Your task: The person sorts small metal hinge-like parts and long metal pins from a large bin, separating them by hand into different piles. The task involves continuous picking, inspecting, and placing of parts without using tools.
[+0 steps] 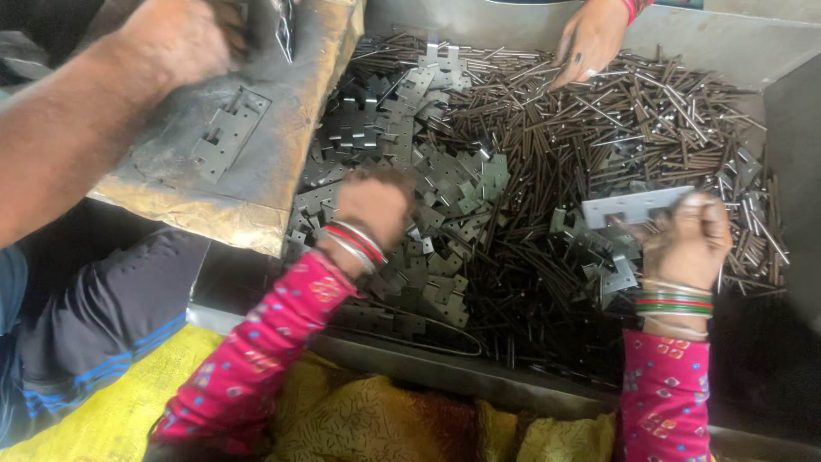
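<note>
Left hand [375, 205] down among grey hinge plates [419, 171] in a metal tray [735, 51], fingers buried in the heap. Right hand [688, 239] raised over dark metal pins [581, 128], pinching a long flat hinge plate [634, 205]. Co-worker's hand [590, 38] at the far edge, touching pins; another's arm [77, 111] over a worn block [248, 128] on the left.

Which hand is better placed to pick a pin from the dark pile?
Probably the left hand: it rests empty on the hinge plates beside the pins, while the right hand already grips a hinge plate.
</note>
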